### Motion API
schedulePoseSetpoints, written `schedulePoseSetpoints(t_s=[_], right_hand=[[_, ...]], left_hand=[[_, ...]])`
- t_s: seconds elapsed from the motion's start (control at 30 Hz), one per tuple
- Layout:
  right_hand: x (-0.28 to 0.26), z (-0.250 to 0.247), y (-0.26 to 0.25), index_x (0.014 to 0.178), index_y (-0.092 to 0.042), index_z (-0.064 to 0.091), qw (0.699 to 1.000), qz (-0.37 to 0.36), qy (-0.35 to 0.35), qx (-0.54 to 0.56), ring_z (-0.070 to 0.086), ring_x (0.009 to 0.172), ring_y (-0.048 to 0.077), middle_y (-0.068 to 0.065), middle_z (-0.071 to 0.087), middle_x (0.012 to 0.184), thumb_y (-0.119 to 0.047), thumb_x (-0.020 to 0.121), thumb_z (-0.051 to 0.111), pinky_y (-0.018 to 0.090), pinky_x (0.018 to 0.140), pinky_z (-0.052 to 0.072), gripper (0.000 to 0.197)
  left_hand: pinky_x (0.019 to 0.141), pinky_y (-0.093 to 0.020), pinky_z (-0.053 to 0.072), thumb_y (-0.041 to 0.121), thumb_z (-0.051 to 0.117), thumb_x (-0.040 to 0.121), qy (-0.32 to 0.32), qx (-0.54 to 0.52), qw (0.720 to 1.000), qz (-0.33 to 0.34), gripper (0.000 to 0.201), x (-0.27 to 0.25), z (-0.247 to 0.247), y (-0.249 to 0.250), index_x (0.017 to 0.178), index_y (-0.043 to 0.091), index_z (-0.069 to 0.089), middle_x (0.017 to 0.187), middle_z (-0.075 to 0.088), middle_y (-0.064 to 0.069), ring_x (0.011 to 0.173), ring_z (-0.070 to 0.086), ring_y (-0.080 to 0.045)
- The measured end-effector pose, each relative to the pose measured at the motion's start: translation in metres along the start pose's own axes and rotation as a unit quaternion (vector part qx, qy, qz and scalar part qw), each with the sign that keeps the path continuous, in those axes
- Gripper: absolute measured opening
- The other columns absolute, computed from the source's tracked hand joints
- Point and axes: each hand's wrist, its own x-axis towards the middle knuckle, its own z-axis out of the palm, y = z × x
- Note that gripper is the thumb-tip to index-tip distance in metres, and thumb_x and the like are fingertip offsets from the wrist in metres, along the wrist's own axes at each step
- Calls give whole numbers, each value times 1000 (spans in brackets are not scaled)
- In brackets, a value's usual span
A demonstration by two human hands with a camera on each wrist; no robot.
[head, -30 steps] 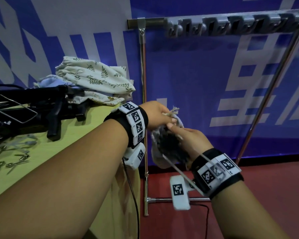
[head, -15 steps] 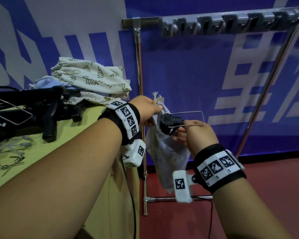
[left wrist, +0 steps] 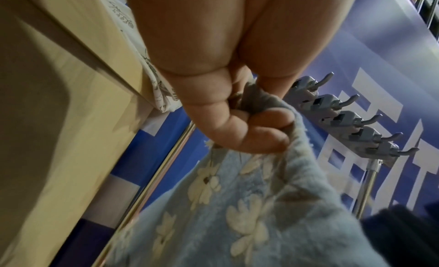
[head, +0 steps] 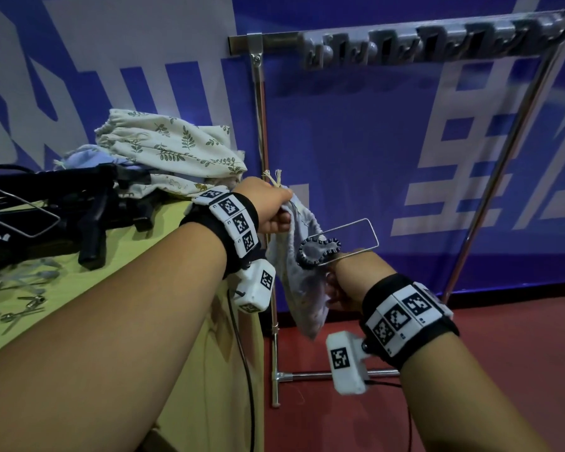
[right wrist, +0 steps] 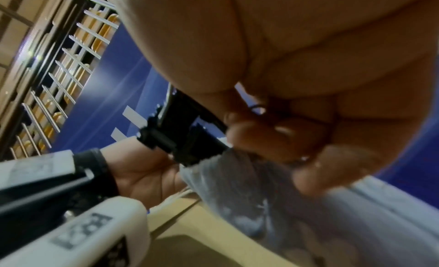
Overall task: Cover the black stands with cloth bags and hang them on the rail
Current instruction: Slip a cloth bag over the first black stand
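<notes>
In the head view my left hand [head: 279,215] grips the gathered mouth and drawstring of a pale blue flowered cloth bag [head: 302,298]. My right hand [head: 333,287] grips the black stand through the bag from below. The stand's black toothed head [head: 317,252] and its wire loop [head: 356,236] stick out of the bag's opening. The left wrist view shows my left hand [left wrist: 259,128] pinching the bag's rim [left wrist: 237,205]. In the right wrist view the right hand's fingers [right wrist: 273,137] curl round the black stand [right wrist: 182,137] above the cloth [right wrist: 261,196]. The rail [head: 274,39] with grey hooks [head: 437,40] runs overhead.
A yellow-green table [head: 128,282] stands on the left with a pile of black stands [head: 62,210], folded cloth bags [head: 167,151] and small metal pieces [head: 13,308]. The rack's upright pole [head: 263,177] is just behind my left hand. Red floor lies below.
The bag was bunched between both hands. It now hangs down over the stand, with the wire loop and toothed head standing out on top. My left hand has lifted the bag's mouth up and left.
</notes>
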Motion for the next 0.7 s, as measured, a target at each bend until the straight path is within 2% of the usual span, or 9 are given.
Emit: schedulePoseSetpoints(t_s=[0.07,0.13,0.2,0.27,0.37,0.43,0.5,0.6,0.7], right_hand=[[2,-6,-2,84,-19,61,998,-47,16,-37,59,58,21,4,61,71,-18,101,63,32,61,53,18],[2,-10,-4,82,-19,65,994,-91,34,-58,57,52,21,4,60,65,-17,98,64,31,55,50,16],[1,-9,-8,76,-15,65,983,-153,63,-84,59,55,27,8,61,61,-26,96,64,42,61,57,24],[0,-10,-11,75,-13,66,968,-210,99,-97,62,64,30,6,62,61,-36,97,64,51,72,60,32],[-3,-13,-10,74,-16,68,957,-250,118,-89,58,59,21,-4,58,54,-36,103,61,46,72,58,37],[-5,-13,-9,72,-19,70,953,-270,119,-71,59,61,20,-5,60,55,-38,103,62,45,74,58,37],[-8,-12,-10,71,-21,69,950,-287,115,-37,63,67,20,-4,65,63,-37,103,63,45,76,59,36],[-14,-8,-15,73,-15,67,947,-301,82,75,64,73,24,4,69,71,-27,107,61,44,75,58,37],[-14,-6,-17,69,-23,71,934,-325,72,126,68,80,24,8,78,86,-26,108,59,44,81,58,41]], left_hand=[[45,-32,57,13,62,102,13,29,999,15,27,3,-2,-1,77,8,53,49,53,-5,39,56,-13],[47,-33,57,15,63,101,36,80,995,47,34,7,-5,-3,69,6,54,45,56,-6,38,59,-16],[54,-37,62,22,64,100,57,153,983,88,39,9,-8,-4,66,2,62,48,63,-8,46,68,-23],[62,-38,65,26,62,102,65,191,973,117,39,12,-11,-4,74,1,71,56,68,-10,53,69,-27],[62,-33,63,19,61,103,65,210,969,112,23,13,-13,-3,88,6,72,69,68,-10,57,66,-25],[82,-41,63,23,66,99,80,291,944,134,16,12,-16,-2,93,16,79,84,77,-7,81,74,-27],[93,-37,59,22,66,98,91,310,933,160,17,8,-17,0,104,22,82,98,79,-1,95,74,-22],[80,-29,60,13,57,97,100,247,949,169,29,8,-14,1,109,28,79,91,78,4,81,72,-11],[69,-34,65,2,42,98,53,84,991,88,37,9,-6,0,112,16,74,70,67,-5,74,79,-17]])
